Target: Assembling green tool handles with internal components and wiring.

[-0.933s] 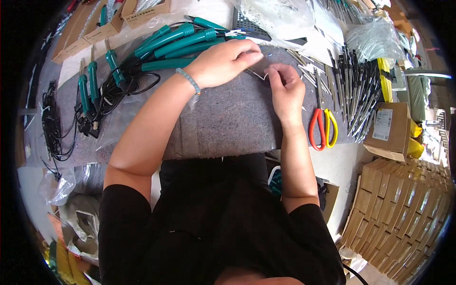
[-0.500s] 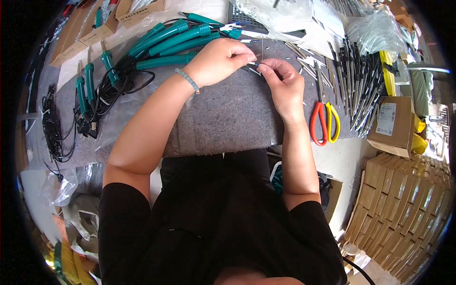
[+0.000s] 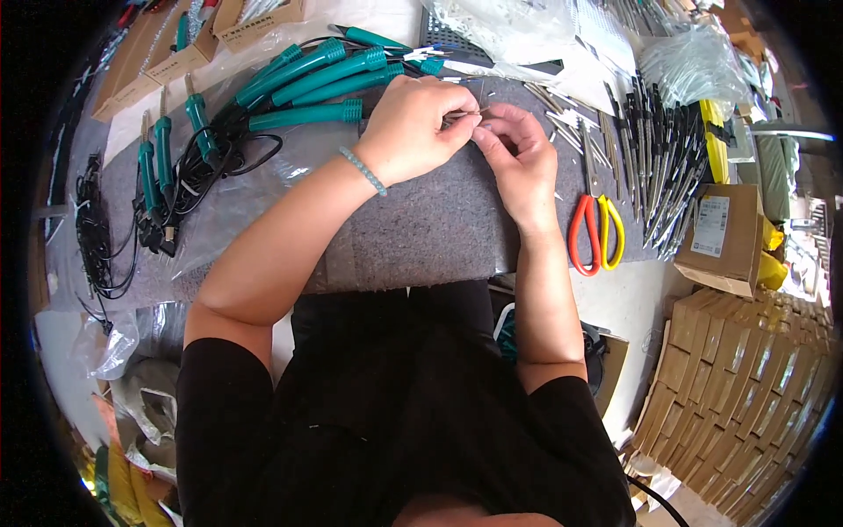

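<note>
Both hands, left hand [image 3: 420, 123] and right hand [image 3: 518, 149], pinch a thin metal rod [image 3: 465, 113] mid-assembly at the tabletop's far edge; next needs fine alignment.

Single head-worn fisheye, steeply downward, close above workbench [image 3: 421, 237], rim distorted.

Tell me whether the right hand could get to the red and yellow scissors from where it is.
Probably yes: the scissors lie uncovered on the grey mat just beside the right hand, nothing between them, though its fingers now pinch a thin metal piece.
</note>
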